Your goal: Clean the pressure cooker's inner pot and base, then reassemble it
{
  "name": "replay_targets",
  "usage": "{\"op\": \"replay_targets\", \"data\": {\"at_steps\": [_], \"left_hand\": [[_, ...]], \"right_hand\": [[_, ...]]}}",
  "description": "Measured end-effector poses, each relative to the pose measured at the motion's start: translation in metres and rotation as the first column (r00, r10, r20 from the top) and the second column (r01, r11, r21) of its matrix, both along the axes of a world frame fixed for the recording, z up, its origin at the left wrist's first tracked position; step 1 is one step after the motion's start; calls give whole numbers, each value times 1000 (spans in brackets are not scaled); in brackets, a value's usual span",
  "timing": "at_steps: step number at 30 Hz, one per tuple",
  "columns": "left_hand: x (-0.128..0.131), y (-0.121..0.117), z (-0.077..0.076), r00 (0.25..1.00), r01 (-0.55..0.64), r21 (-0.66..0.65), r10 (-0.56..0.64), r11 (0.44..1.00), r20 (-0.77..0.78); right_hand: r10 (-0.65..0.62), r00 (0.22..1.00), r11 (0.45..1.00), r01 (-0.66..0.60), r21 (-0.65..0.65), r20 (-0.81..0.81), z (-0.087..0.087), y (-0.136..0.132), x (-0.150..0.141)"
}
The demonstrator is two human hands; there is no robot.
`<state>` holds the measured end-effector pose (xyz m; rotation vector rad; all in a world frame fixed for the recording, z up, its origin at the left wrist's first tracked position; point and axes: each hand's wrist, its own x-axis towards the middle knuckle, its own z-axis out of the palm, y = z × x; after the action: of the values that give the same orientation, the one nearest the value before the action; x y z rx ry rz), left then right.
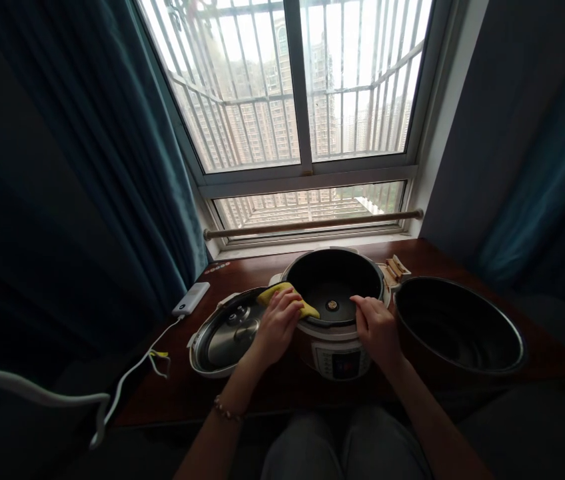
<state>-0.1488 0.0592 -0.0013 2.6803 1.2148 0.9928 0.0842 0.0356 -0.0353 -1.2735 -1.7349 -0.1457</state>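
Observation:
An electric pressure cooker (338, 360) stands with its top off, and its dark inside shows a small round disc (332, 305) at the bottom. My left hand (278, 323) is closed on a yellow cloth (310, 309), which lies over the cooker's front left rim. At the right front rim, my right hand (376, 328) is curled with a digit reaching over the edge; part of its grip is hidden. To the left, the cooker's lid (222, 340) rests with its metal underside up, partly behind my left forearm. A dark inner pot (457, 327) sits to the right.
The brown wooden table (162, 400) reaches to the window sill. A white power bank (191, 299) with a white cable (130, 377) lies at the left. Small tan pieces (396, 268) lie behind the pot. A rail (312, 225) crosses the window, and blue curtains (127, 167) hang alongside.

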Motion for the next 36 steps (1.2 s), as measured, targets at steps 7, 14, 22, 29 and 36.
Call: {"op": "replay_targets", "data": {"at_steps": [7,14,22,29,36], "left_hand": [[-25,75,17,987,107,-153,-123,983,-103],[-3,150,21,955,157,-184,-197,970,-221],[62,192,31,833,358,-196,-407,913,-375],[75,192,32,740,437,-197,-475,878,-476],[34,177,40,822,324,-131,-348,937,-451]], "right_hand": [[27,1000,995,-25,92,-17,-4,1,1],[26,999,988,-22,153,-23,-8,2,-2],[44,998,984,-37,174,-36,-11,5,-1],[39,999,986,-33,160,-32,-11,4,-1],[34,999,989,-32,148,-11,-9,3,0]]}}
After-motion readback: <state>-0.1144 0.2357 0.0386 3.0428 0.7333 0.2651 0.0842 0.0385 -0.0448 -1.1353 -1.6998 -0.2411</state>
